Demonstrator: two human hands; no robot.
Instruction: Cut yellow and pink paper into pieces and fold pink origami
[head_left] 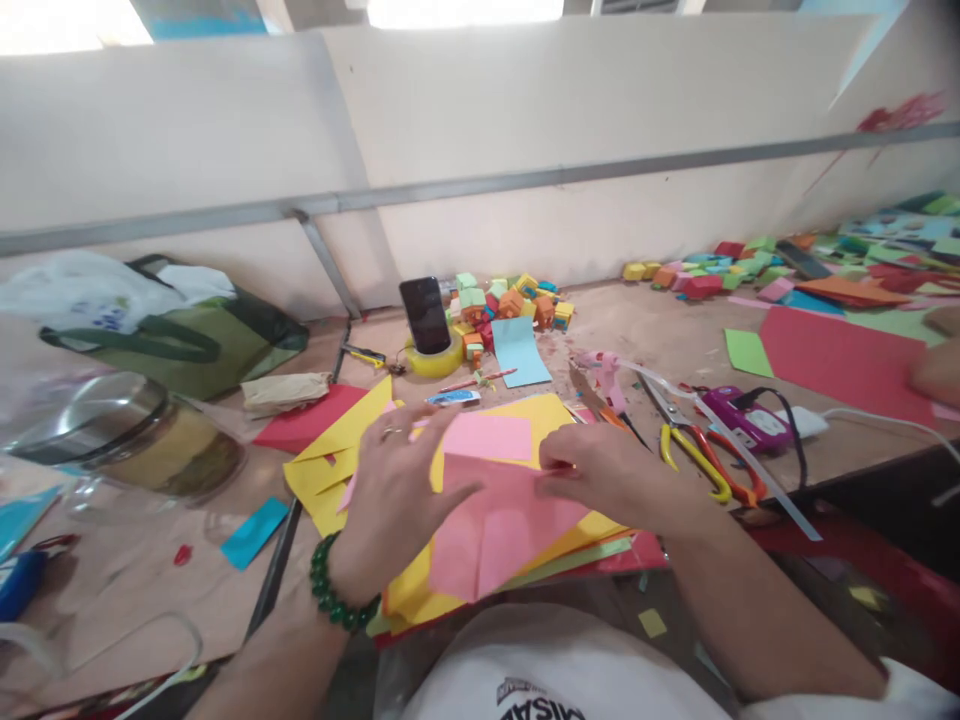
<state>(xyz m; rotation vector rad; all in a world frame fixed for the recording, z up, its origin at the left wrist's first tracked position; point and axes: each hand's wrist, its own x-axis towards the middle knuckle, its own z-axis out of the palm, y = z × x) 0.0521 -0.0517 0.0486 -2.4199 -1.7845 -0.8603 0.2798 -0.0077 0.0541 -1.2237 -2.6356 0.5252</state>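
Head view: creased pink paper atop yellow paper stack. L hand over stack's L side, fingers spread, w/ nothing visibly held. R hand over stack's R side, fingers half-curled at pink paper's edge; can't tell if gripping. Phone propped in tape roll behind stack; glass mug L of stack.

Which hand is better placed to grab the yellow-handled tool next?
Probably your right hand: it's at the pink paper's right edge, nearer the yellow-handled tool. Your left hand is at the paper's opposite side, fingers spread.
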